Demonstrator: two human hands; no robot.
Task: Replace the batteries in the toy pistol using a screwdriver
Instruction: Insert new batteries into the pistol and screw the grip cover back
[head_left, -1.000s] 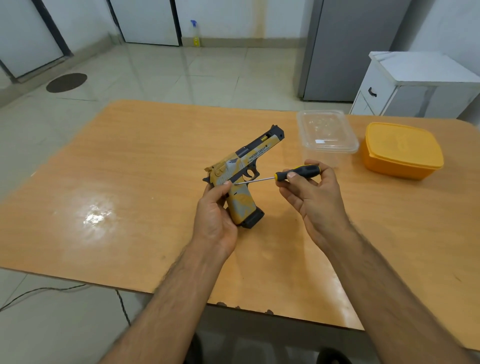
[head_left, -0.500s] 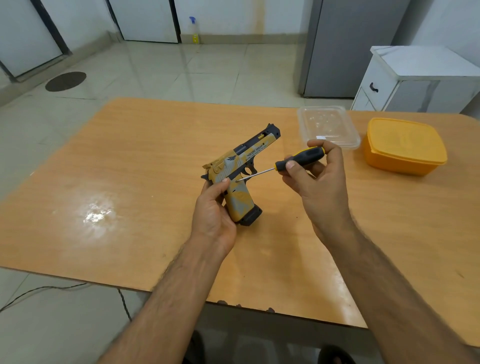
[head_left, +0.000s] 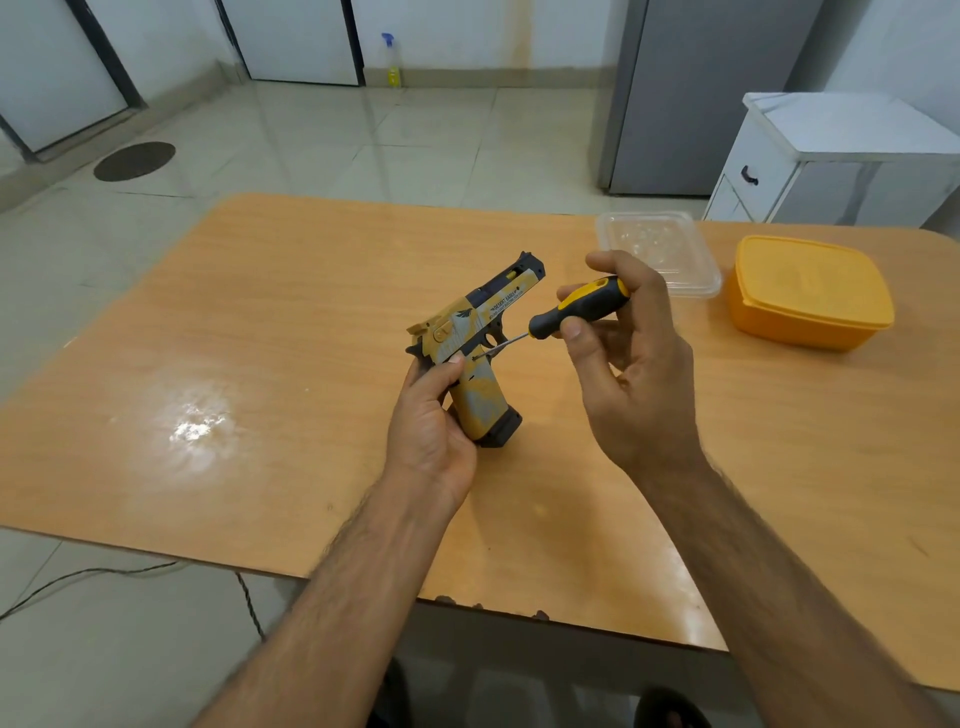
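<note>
A yellow, grey and black toy pistol is held just above the wooden table, muzzle pointing up and away to the right. My left hand grips its handle from behind, thumb on the side. My right hand holds a screwdriver with a black and yellow handle. Its thin metal shaft slants down left, and the tip touches the pistol's side just above the grip, near the trigger guard.
A clear plastic container stands upside down at the table's far right, with a closed orange box beside it. A white cabinet and a grey fridge stand beyond the table. Cables lie on the floor at lower left.
My right hand has tilted the screwdriver handle upward, so the shaft now slants down to the pistol. The pistol and my left hand have barely moved.
</note>
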